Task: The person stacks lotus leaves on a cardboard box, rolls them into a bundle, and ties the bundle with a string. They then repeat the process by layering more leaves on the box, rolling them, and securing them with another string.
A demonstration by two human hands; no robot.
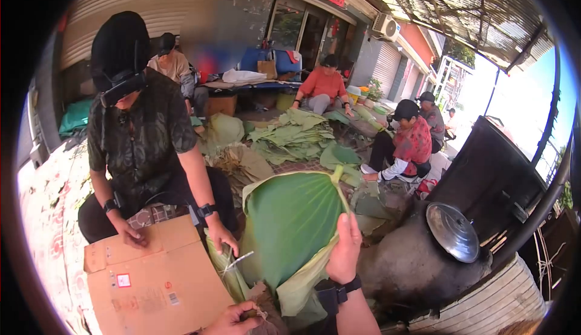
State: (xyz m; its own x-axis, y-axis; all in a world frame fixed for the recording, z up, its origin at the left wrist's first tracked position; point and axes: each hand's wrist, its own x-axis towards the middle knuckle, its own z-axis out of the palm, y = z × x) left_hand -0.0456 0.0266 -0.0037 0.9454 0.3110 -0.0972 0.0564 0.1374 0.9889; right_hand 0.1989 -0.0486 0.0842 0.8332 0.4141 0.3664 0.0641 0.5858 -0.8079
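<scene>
A large green lotus leaf (290, 226), folded with paler leaf edges around it, stands before me. My right hand (345, 250) grips its right edge, fingers pointing up below the pale stem end (337, 174). Low in the view, my left hand (233, 320) is closed beside a brown, frayed bit at the leaf's base; what it pinches I cannot make out. Across from me, a co-worker's hand (221, 237) is at a rolled leaf bundle (227, 268) with a white tie (236, 262) around it.
A flattened cardboard box (151, 280) lies at front left before the seated co-worker (142, 129). Behind are heaped leaves (293, 135) and several seated people. To the right stand a dark rounded stove (399, 262), a metal lid (452, 231) and a black panel (484, 165).
</scene>
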